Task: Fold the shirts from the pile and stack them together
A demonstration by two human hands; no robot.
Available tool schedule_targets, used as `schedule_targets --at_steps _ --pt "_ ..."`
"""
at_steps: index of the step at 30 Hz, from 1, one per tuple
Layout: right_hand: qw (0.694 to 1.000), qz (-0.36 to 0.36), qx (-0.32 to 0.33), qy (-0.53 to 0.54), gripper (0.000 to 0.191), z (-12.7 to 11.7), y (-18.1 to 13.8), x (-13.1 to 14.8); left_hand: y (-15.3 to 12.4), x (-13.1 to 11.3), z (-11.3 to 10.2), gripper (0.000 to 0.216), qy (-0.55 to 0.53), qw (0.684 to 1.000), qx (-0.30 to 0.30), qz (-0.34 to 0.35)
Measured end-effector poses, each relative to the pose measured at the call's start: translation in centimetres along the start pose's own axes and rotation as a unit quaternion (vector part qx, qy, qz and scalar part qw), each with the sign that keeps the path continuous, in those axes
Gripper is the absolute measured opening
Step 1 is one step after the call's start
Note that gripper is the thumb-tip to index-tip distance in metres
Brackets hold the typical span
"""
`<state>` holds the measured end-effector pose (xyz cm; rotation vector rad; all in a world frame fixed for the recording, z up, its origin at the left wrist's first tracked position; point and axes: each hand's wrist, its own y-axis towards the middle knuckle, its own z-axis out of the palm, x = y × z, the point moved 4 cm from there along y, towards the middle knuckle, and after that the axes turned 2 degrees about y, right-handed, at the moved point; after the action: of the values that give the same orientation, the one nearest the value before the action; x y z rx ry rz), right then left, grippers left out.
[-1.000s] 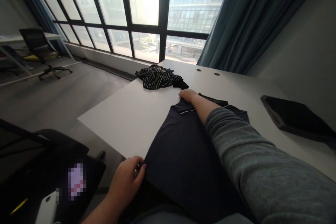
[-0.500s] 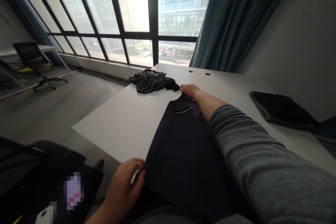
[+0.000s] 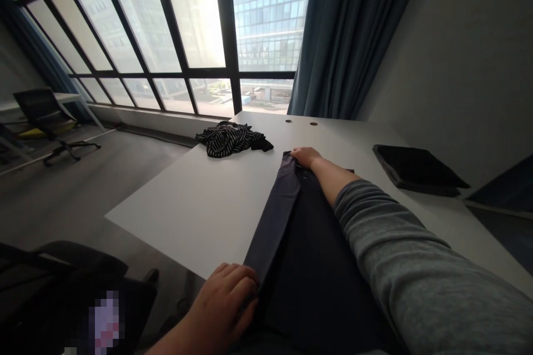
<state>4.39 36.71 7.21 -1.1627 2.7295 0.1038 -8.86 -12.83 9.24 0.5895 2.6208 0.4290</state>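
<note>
A dark navy shirt lies on the white table, running toward me past the near edge. Its left side is turned inward as a long, lighter-looking folded strip. Small buttons show near the collar end. My right hand reaches to the far end and grips the fold by the shoulder. Lower down, my left hand has its fingers curled around the near part of the same folded edge. The shirt's lowest part is dark and hard to make out.
A crumpled black-and-white striped garment rests at the table's far left. Flat dark folded cloth lies on the right. A dark chair with a blurred item on it stands lower left. Windows and a blue curtain are behind.
The shirt's left side, with its white-trimmed sleeve, has been folded over to the right. Both hands moved inward with the cloth, and the view shifted slightly.
</note>
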Motion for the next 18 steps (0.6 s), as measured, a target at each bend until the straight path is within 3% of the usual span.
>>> schedule_targets --at_steps 6,10,12,15,18 --pt "1.0 0.008 0.012 0.021 0.03 2.7 -0.4 -0.2 0.0 0.3 3.9 0.009 0.016 0.992 0.111 0.051" --pt "0.999 0.012 0.015 0.044 0.031 3.5 -0.7 -0.2 0.0 0.4 4.3 0.011 -0.032 0.982 0.175 0.066" --pt "0.998 0.022 0.011 0.055 0.031 3.4 -0.8 -0.2 0.3 0.7 3.9 0.007 -0.053 0.981 0.176 0.055" --pt "0.996 0.053 -0.01 0.073 0.033 2.8 -0.8 0.5 1.2 1.5 3.7 0.014 -0.042 0.99 0.128 0.027" --pt "0.992 0.077 -0.03 0.098 0.042 2.6 -0.5 2.5 2.4 2.4 4.7 0.023 -0.007 0.996 0.088 0.015"
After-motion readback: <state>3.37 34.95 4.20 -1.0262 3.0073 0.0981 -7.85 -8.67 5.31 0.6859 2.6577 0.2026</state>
